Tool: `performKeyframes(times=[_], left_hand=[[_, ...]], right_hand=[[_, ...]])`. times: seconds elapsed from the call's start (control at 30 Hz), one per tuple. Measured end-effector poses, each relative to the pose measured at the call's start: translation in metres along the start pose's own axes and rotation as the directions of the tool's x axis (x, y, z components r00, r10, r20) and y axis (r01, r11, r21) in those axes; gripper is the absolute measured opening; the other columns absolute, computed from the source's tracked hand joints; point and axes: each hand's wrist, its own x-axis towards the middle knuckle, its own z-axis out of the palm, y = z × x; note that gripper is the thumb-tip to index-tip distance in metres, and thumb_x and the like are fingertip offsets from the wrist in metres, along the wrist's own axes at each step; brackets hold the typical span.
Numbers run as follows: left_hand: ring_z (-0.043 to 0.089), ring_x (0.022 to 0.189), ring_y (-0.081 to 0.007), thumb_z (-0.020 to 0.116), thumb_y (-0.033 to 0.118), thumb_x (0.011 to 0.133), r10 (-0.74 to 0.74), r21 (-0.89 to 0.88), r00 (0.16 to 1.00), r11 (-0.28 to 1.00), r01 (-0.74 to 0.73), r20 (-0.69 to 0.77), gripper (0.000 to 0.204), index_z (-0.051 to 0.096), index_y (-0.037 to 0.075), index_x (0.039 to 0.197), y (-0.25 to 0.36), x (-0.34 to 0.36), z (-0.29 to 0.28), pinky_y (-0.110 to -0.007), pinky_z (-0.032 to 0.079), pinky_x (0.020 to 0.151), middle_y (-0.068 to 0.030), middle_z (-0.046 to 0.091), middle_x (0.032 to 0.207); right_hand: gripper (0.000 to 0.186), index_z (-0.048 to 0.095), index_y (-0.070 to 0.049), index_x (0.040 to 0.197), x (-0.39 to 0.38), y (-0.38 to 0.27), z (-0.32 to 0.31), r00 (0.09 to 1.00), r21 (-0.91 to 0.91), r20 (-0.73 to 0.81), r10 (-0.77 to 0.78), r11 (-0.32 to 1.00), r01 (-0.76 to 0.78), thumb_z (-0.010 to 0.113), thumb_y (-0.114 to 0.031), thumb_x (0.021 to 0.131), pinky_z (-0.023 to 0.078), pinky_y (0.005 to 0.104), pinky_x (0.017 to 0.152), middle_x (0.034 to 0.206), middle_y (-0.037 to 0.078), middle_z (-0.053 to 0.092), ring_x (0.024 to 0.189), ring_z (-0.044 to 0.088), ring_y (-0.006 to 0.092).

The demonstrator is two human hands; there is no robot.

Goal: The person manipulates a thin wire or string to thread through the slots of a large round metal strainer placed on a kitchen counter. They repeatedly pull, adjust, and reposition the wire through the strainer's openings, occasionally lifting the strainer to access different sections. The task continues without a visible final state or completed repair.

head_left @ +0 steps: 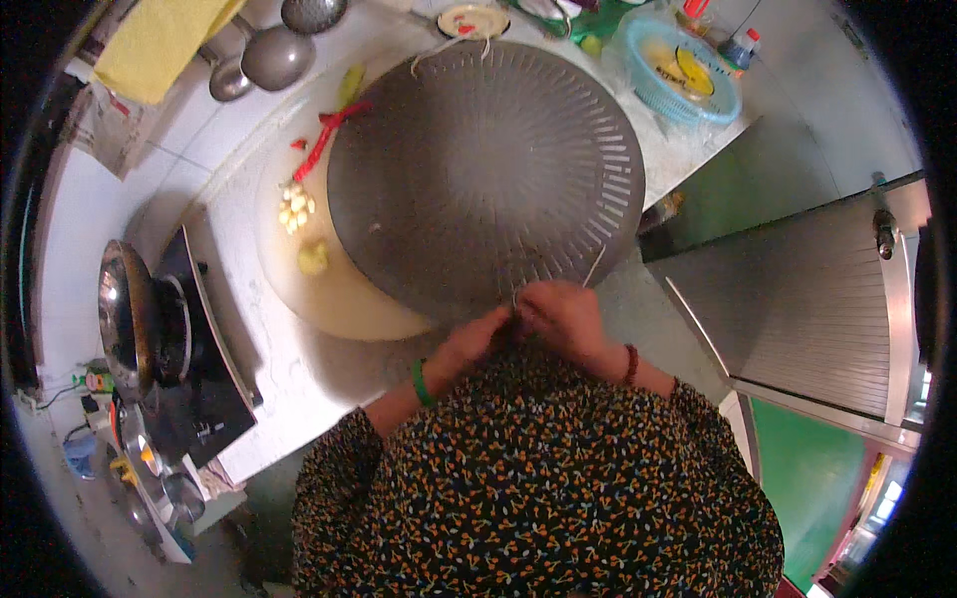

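A large dark-grey round slotted plate (pixel 478 159) with pale cord loops lies partly over a pale round board (pixel 349 309). Left of the plate, the board holds red chillies (pixel 317 151), peeled garlic cloves (pixel 295 207), a piece of ginger (pixel 313 257) and a green item (pixel 351 85). My right hand (pixel 563 324) is closed at the plate's near edge, pinching a pale cord (pixel 596 261). My left hand (pixel 469 344) meets it there, fingers closed and blurred; what they grip is hidden. Both hands sit close against my dark floral top.
A stove (pixel 214 399) with a pan (pixel 127 309) stands at left. Ladles (pixel 277 58) and a yellow cloth (pixel 150 45) lie at upper left. A blue basket (pixel 638 80) and bottles (pixel 743 50) sit at back right. A metal door (pixel 788 319) is at right.
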Motion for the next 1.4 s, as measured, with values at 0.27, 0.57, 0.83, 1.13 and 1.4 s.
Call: performKeyframes(times=[0.27, 0.57, 0.83, 1.13, 1.4], left_hand=[[0.053, 0.09, -0.0156, 0.038, 0.029, 0.095, 0.051, -0.375, 0.999, 0.926, -0.049, -0.006, 0.035, 0.052, 0.005, 0.116, -0.021, 0.01, -0.012, -0.03, 0.042, 0.084, -0.0045, 0.057, 0.105], [0.052, 0.073, -0.0132, 0.048, 0.032, 0.09, -0.017, -0.234, 0.994, 0.972, -0.008, -0.108, 0.03, 0.058, 0.004, 0.091, -0.017, 0.012, -0.011, -0.026, 0.043, 0.069, -0.0032, 0.058, 0.081], [0.051, 0.072, -0.0141, 0.052, 0.025, 0.089, 0.1, -0.44, 0.994, 0.892, -0.105, -0.033, 0.026, 0.057, 0.0, 0.09, -0.022, 0.018, -0.016, -0.028, 0.044, 0.071, -0.0053, 0.056, 0.081], [0.052, 0.097, -0.0167, 0.049, 0.023, 0.09, 0.08, -0.33, 0.997, 0.941, -0.074, 0.004, 0.032, 0.051, -0.001, 0.112, -0.011, 0.012, -0.014, -0.029, 0.042, 0.085, -0.0076, 0.055, 0.106], [0.047, 0.108, -0.0157, 0.047, 0.015, 0.088, 0.116, 0.427, 0.945, 0.871, -0.244, 0.305, 0.041, 0.043, 0.0, 0.126, 0.024, -0.03, -0.021, -0.029, 0.036, 0.094, -0.0081, 0.052, 0.118]], right_hand=[[0.007, 0.054, -0.007, 0.077, 0.003, 0.0, 0.001, 0.997, 0.082, -0.068, 0.044, 0.996, -0.038, 0.06, -0.012, 0.075, 0.046, 0.0391, 0.056, 0.071, 0.011, 0.057, 0.065, 0.057, 0.0301], [0.004, 0.055, -0.006, 0.081, -0.016, 0.027, -0.01, 0.753, 0.877, -0.21, 0.624, 0.461, -0.137, 0.057, -0.003, 0.084, 0.037, 0.0195, 0.047, 0.068, -0.003, 0.054, 0.055, 0.046, 0.0049], [0.011, 0.058, -0.005, 0.095, -0.018, 0.047, -0.025, 0.761, 0.639, -0.311, 0.569, 0.718, -0.276, 0.056, -0.002, 0.084, 0.039, 0.0181, 0.05, 0.069, -0.004, 0.054, 0.058, 0.047, 0.0026], [0.007, 0.058, -0.004, 0.087, -0.019, 0.047, -0.031, 0.724, 0.756, -0.3, 0.621, 0.617, -0.216, 0.057, 0.0, 0.083, 0.039, 0.0175, 0.054, 0.07, -0.004, 0.054, 0.061, 0.046, 0.0026], [0.006, 0.057, -0.003, 0.078, -0.021, 0.037, -0.029, 0.781, 0.338, -0.522, 0.343, 0.924, -0.18, 0.062, 0.002, 0.077, 0.045, 0.0263, 0.059, 0.073, 0.003, 0.059, 0.066, 0.054, 0.0134]])
